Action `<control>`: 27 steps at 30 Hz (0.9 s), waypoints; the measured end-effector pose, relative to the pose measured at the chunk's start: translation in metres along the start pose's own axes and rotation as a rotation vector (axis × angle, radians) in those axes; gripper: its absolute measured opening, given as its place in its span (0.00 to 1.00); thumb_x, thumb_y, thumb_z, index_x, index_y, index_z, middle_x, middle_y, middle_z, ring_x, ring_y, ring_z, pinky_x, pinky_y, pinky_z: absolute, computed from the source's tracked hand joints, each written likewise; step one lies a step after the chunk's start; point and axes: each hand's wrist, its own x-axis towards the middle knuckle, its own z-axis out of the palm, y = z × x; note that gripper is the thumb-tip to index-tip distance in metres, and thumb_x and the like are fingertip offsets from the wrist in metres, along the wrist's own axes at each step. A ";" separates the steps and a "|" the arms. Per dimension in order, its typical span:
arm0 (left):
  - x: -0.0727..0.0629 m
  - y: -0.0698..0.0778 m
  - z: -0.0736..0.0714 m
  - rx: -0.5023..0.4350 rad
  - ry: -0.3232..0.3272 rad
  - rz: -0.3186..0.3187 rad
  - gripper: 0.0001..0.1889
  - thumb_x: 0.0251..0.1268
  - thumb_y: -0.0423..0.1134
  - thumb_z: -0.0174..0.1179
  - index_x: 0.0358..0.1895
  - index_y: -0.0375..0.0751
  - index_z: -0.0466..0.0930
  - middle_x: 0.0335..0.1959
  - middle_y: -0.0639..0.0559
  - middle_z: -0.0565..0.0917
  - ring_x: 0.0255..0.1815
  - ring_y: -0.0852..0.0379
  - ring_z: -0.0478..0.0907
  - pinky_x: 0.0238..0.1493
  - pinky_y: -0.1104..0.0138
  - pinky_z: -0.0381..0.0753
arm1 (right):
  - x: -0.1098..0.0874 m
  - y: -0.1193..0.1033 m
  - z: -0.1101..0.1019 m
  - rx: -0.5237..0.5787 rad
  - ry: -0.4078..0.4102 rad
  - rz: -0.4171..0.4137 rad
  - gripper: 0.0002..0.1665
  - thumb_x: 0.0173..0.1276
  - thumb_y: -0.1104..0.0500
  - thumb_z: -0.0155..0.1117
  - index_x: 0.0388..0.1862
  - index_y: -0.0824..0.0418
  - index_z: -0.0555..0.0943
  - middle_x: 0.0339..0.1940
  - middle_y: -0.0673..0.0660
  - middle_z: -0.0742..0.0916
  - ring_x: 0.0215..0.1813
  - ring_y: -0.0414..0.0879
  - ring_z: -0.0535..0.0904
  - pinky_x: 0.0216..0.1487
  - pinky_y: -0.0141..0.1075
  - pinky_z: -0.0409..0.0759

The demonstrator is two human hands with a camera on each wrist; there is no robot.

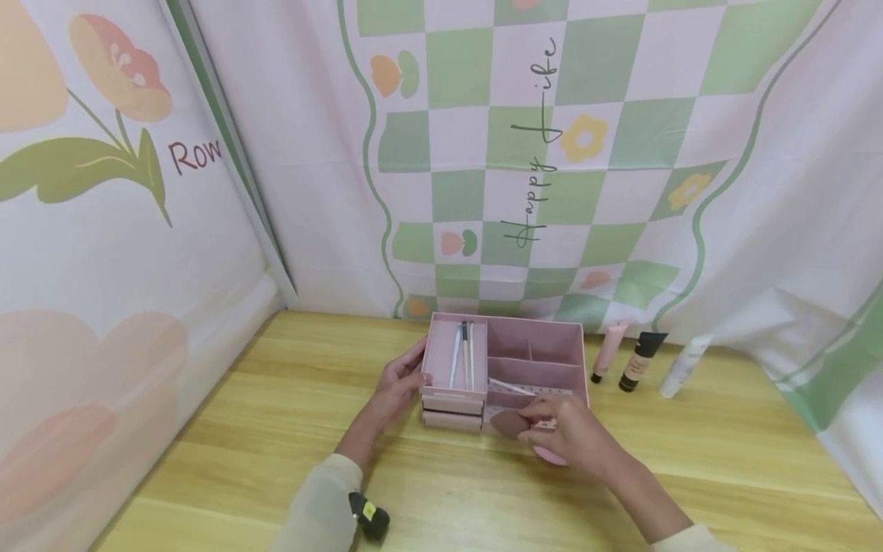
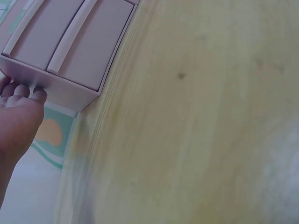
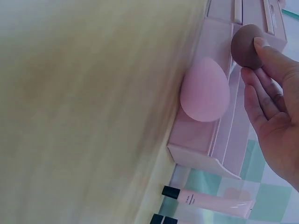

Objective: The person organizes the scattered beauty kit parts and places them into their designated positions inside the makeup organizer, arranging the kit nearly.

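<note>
A pink desktop organizer (image 1: 534, 328) stands on the table, with drawers at its left front and open compartments at right. My left hand (image 1: 398, 387) holds its left side, thumb at the top edge and fingers against the outer wall (image 2: 65, 91). Between thumb and fingers, my right hand (image 1: 572, 433) pinches a brown makeup sponge (image 3: 246, 46) over the organizer's front right part. A pink makeup sponge (image 3: 205, 91) sits in the front compartment, partly hidden by the right hand in the head view. Several slim brushes (image 1: 465, 356) lie in the upper left tray.
Right of the organizer stand a pink tube (image 1: 610, 351), a black-capped beige tube (image 1: 641, 360) and a white bottle (image 1: 683, 368). A white stick (image 1: 512, 387) lies in a middle compartment. Behind the wooden table (image 1: 276, 429) hangs a checkered cloth (image 1: 524, 153).
</note>
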 end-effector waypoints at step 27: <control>0.002 -0.002 -0.003 0.020 0.008 -0.005 0.41 0.61 0.22 0.49 0.79 0.26 0.45 0.84 0.33 0.44 0.86 0.38 0.42 0.79 0.68 0.61 | 0.019 0.027 0.001 0.017 -0.045 0.088 0.17 0.56 0.60 0.78 0.43 0.67 0.89 0.36 0.57 0.91 0.38 0.42 0.85 0.37 0.28 0.88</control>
